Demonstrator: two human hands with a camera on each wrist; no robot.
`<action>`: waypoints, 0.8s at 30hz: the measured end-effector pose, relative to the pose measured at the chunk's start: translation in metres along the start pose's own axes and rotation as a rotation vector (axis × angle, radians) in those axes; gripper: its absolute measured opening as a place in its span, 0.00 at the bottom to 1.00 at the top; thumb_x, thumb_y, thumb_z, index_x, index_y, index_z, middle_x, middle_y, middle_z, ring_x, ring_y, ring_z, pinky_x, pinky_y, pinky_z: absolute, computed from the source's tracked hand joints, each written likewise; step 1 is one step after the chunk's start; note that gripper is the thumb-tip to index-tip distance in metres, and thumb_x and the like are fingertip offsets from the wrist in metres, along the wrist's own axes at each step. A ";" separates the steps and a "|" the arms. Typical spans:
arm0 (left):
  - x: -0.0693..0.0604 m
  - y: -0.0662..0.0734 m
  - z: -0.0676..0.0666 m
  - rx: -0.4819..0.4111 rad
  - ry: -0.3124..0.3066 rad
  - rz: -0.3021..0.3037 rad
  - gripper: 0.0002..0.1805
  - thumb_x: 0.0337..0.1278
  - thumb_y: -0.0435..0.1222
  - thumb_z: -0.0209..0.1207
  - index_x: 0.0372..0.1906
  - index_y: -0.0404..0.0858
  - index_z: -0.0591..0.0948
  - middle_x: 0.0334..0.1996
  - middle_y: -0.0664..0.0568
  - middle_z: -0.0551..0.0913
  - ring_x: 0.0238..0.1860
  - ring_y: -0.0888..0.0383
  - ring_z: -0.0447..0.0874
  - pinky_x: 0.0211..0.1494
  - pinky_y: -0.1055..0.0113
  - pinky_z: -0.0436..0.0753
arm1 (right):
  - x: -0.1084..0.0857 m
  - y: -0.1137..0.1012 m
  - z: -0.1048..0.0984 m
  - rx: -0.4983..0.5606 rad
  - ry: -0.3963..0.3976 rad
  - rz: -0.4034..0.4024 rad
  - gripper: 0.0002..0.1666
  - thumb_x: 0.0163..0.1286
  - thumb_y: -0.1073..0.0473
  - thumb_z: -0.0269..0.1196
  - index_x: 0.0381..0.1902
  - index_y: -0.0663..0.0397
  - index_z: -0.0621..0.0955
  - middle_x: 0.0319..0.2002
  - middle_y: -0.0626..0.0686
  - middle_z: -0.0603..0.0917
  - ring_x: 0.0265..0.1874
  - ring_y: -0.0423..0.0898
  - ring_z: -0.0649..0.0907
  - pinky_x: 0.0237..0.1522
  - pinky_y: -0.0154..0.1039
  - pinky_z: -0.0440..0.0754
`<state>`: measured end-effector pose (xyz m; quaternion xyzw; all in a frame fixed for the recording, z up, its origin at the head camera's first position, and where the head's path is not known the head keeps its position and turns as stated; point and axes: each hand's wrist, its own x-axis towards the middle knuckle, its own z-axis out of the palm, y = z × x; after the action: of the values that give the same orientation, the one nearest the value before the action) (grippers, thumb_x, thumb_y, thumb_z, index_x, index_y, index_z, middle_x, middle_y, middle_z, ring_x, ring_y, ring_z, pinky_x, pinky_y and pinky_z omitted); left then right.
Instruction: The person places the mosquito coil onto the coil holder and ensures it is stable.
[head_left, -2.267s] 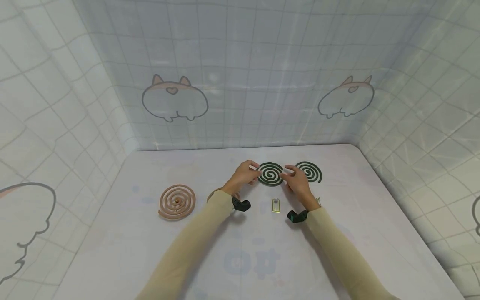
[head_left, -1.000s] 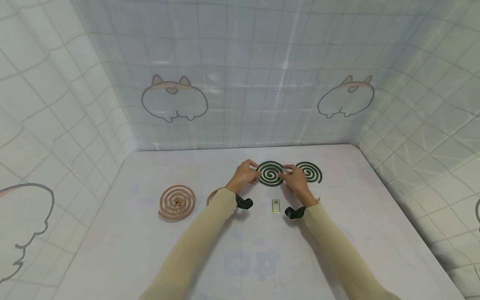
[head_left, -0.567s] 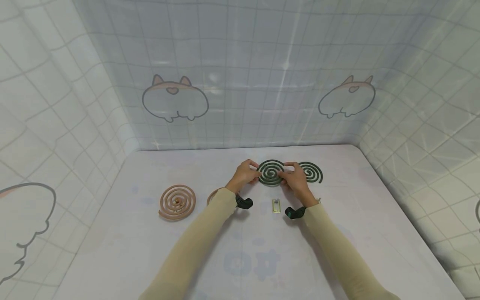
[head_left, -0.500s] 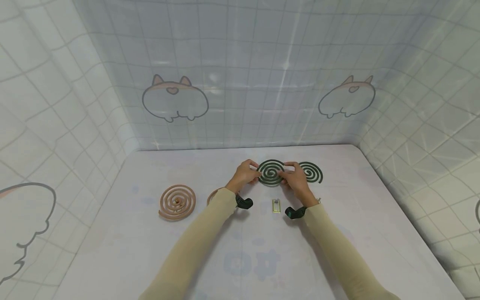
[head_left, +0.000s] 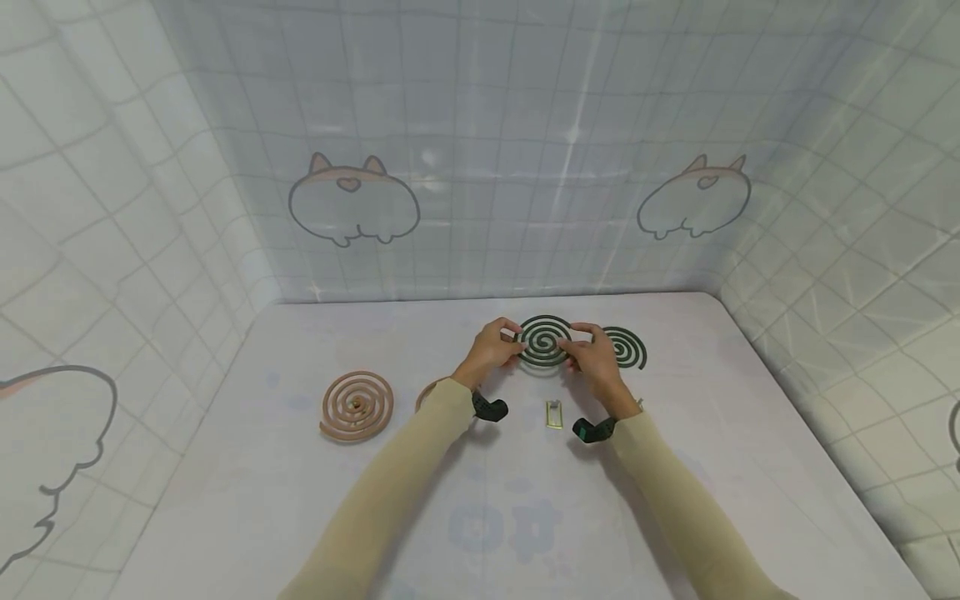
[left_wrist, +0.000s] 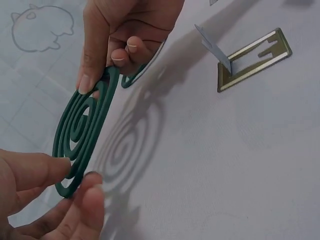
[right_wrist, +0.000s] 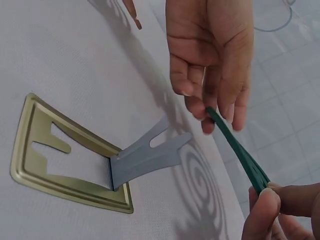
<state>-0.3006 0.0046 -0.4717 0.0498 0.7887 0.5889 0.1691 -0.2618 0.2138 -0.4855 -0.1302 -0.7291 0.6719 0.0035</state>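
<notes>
Green spiral coil point(head_left: 545, 341), raised off the bench point(head_left: 480, 467) & tilted, is held btwn a person's two bare hands, near the bench's far edge. L hand point(head_left: 489, 348) has its grip clamped on the coil's L side, thumb & fingers pinching the rim; R hand point(head_left: 596, 362) likewise pinches the opp. side. R wrist view catches the coil nearly edge-on; L wrist view has its rings at a slant, w/ a spiral shadow cast on the white surface, apart from the coil itself.

Just R of the held coil, a second green coil point(head_left: 622, 346) lies flat, partly hidden by the R hand. Nearer the wearer, btwn the forearms, sits a small metal stand point(right_wrist: 125, 162): gold-toned rectangular frame flat on the bench, w/ a grey forked tab bent up from one end.

Well off to L, a brown coil point(head_left: 360, 414) lies flat, w/ a small piece at its ctr., too small to ID. Another brown coil point(head_left: 424, 390) shows only in part beside the L wrist. A small item point(head_left: 640, 403) by the R wrist is mostly covered; can't tell what.

Both wrists carry black devices point(head_left: 491, 407) below cream sleeves point(head_left: 390, 475). Bkgd.: pale grid-pattern wall point(head_left: 480, 258) w/ cartoon animal outlines point(head_left: 354, 204).
</notes>
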 end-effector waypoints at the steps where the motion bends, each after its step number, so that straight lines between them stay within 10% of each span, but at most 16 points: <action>1: 0.000 0.000 0.001 -0.014 0.005 0.011 0.16 0.67 0.29 0.65 0.57 0.36 0.79 0.42 0.41 0.81 0.36 0.45 0.88 0.42 0.56 0.88 | -0.001 0.000 0.000 0.011 -0.003 -0.008 0.34 0.72 0.60 0.69 0.71 0.55 0.70 0.38 0.57 0.86 0.21 0.41 0.79 0.26 0.35 0.82; 12: -0.007 0.004 0.005 -0.104 0.025 0.038 0.11 0.68 0.28 0.64 0.53 0.34 0.81 0.37 0.45 0.82 0.43 0.37 0.86 0.51 0.48 0.86 | -0.005 0.004 -0.007 0.074 -0.050 -0.065 0.34 0.73 0.62 0.68 0.71 0.58 0.68 0.34 0.55 0.85 0.19 0.42 0.81 0.27 0.36 0.85; 24: -0.011 0.007 0.007 -0.141 0.010 0.049 0.13 0.68 0.26 0.64 0.54 0.32 0.80 0.41 0.42 0.81 0.32 0.51 0.85 0.51 0.48 0.86 | -0.013 0.008 -0.014 0.074 -0.115 -0.075 0.30 0.74 0.62 0.67 0.70 0.57 0.72 0.31 0.54 0.85 0.21 0.44 0.85 0.31 0.39 0.88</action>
<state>-0.2885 0.0099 -0.4645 0.0542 0.7448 0.6470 0.1540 -0.2449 0.2257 -0.4897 -0.0638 -0.7070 0.7043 -0.0086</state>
